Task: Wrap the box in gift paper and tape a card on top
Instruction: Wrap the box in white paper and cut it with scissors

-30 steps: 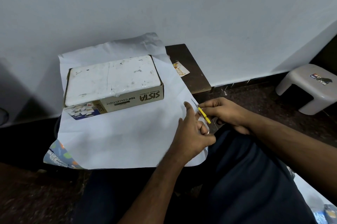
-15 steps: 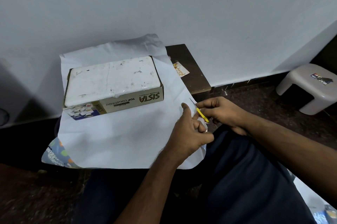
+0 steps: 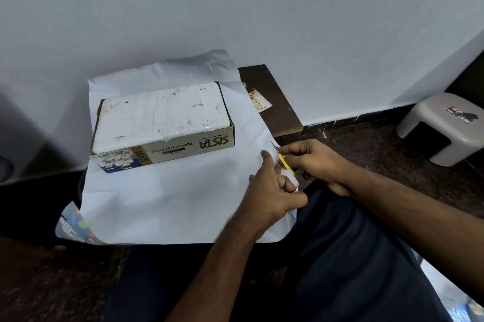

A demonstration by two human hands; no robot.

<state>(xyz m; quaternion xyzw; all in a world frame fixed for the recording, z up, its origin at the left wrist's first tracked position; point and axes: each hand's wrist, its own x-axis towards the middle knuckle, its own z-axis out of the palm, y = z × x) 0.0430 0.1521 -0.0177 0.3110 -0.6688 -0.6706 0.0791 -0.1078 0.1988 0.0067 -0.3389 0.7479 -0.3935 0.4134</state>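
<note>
box [image 3: 162,122]: white, scuffed, on paper [image 3: 170,190] | hands: left [image 3: 272,190] pinches paper, right [image 3: 311,159] grips scissors [image 3: 284,162]

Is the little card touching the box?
Apart. In the head view the card lies on the brown table to the right of the box, with a strip of white paper showing between them.

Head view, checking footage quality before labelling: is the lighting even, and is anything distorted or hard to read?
Head view: dim, bluish light; dark floor loses detail; wide-angle bends the wall edges; box print is sharp; the card writing is too small to read.
</note>
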